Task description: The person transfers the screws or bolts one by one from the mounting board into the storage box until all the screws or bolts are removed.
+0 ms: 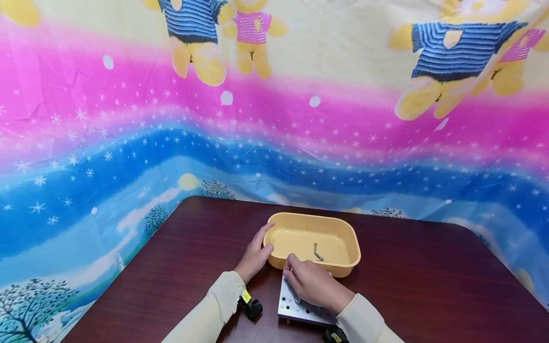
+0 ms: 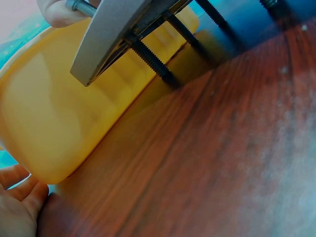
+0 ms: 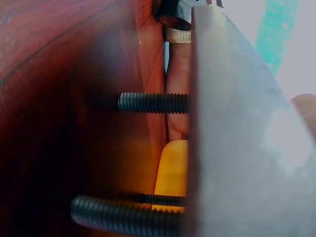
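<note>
My left hand (image 1: 255, 257) rests against the left side of a yellow plastic tub (image 1: 353, 238), fingers fairly straight along its rim. In the left wrist view its fingers touch the tub's outer corner. Over the far left part of a silver metal plate (image 1: 285, 305), my right hand (image 1: 313, 283) has its fingers curled. Those fingers pinch a metal bolt (image 2: 83, 7), seen beside the plate's edge in the left wrist view. The plate has several holes, and threaded bolts (image 3: 153, 102) stick out beneath it toward the table. The right hand covers much of the plate.
Small slim metal pieces (image 1: 316, 250) lie inside the tub near its front wall. A black camera (image 1: 253, 308) sits on the left wrist, another (image 1: 332, 334) on the right. The dark wooden table (image 1: 193, 247) meets a printed cloth (image 1: 257, 143) behind.
</note>
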The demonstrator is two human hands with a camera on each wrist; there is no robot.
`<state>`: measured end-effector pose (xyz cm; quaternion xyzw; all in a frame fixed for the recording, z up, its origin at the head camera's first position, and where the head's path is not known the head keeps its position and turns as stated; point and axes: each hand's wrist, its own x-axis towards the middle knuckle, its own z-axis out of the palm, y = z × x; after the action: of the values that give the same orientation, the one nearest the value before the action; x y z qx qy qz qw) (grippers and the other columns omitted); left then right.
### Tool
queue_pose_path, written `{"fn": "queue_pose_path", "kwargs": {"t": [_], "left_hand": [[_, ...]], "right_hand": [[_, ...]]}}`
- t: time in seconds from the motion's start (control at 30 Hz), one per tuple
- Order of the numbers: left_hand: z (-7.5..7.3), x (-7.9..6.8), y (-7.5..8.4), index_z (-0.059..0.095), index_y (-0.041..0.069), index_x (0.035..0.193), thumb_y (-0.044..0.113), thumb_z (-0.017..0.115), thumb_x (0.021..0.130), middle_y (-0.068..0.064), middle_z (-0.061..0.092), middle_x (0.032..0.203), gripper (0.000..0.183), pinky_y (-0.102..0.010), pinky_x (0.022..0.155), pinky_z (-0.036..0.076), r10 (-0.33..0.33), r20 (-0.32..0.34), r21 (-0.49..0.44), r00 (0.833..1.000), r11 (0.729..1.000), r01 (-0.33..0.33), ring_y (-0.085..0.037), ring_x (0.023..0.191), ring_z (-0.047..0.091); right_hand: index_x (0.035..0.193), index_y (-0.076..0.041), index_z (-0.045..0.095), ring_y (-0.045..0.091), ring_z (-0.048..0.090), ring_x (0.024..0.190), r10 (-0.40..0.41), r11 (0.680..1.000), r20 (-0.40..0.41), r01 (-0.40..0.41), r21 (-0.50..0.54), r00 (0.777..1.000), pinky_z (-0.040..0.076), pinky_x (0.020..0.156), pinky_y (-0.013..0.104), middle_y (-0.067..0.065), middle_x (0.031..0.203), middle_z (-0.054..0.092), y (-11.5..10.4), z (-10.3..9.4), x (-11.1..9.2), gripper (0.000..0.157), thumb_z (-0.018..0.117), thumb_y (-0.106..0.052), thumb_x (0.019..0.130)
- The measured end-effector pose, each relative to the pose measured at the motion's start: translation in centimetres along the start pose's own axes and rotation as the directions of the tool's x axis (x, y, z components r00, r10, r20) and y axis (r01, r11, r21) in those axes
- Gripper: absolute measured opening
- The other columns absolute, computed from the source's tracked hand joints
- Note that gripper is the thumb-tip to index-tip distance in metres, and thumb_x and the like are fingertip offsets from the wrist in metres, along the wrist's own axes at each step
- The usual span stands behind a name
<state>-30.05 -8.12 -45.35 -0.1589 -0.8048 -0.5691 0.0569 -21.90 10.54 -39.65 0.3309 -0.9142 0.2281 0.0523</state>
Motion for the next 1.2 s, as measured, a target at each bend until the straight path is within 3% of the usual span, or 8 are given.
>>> {"fn": "queue_pose_path", "kwargs": {"t": [0.63, 1.2], "left_hand": [[-0.08, -0.02, 0.17, 0.039, 0.028, 0.147, 0.011, 0.048, 0.089, 0.002, 0.035, 0.151, 0.061, -0.043, 0.104, 0.033, -0.005, -0.002, 0.011, 1.000, 1.000, 0.005, -0.020, 0.134, 0.038], [-0.05, -0.26, 0.46, 0.039, 0.022, 0.147, 0.011, 0.047, 0.088, -0.003, 0.037, 0.150, 0.061, -0.047, 0.104, 0.034, 0.015, 0.005, -0.005, 1.000, 1.000, -0.015, -0.024, 0.131, 0.041]], "right_hand": [[0.094, -0.019, 0.049, 0.002, 0.047, 0.059, 0.023, 1.000, 0.007, -0.023, 0.006, 1.000, 0.040, 0.055, 0.023, -0.014, 0.069, 0.048, -0.25, -0.15, 0.15, 0.006, 0.050, -0.021, 0.099], [0.094, -0.019, 0.049, 0.002, 0.047, 0.060, 0.016, 1.000, -0.008, -0.016, -0.008, 1.000, 0.040, 0.057, 0.023, -0.014, 0.069, 0.047, -0.17, 0.25, 0.02, 0.005, 0.050, -0.019, 0.099]]}}
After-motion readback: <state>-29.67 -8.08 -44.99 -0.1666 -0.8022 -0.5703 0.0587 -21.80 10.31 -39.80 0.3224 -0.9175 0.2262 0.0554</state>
